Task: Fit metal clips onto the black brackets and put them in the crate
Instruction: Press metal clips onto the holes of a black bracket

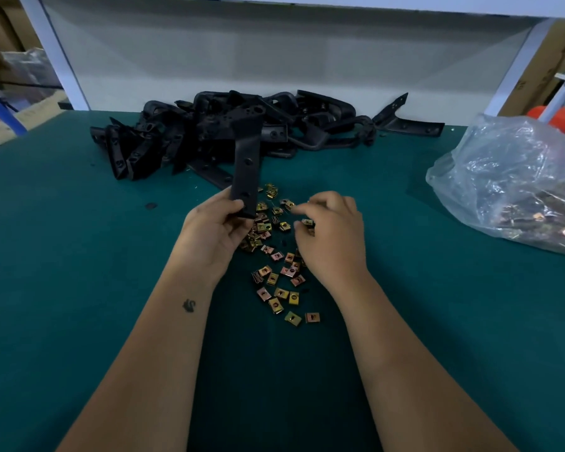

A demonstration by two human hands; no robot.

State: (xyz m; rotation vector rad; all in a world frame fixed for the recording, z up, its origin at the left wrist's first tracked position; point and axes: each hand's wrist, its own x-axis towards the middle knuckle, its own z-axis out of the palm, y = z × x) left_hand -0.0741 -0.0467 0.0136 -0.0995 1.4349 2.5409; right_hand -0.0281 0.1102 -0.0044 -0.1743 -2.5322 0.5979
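Head view: the left hand (214, 228) grips a bracket (246, 164) by its lower end, upright at frame centre; the right hand (327, 230) curls over the clips (276, 252), seemingly pinching one (hard to tell). A loose pinch could drop or skew the clip. Green table (79, 256); bracket pile (229, 132) behind, bag (516, 184) right; no crate visible.
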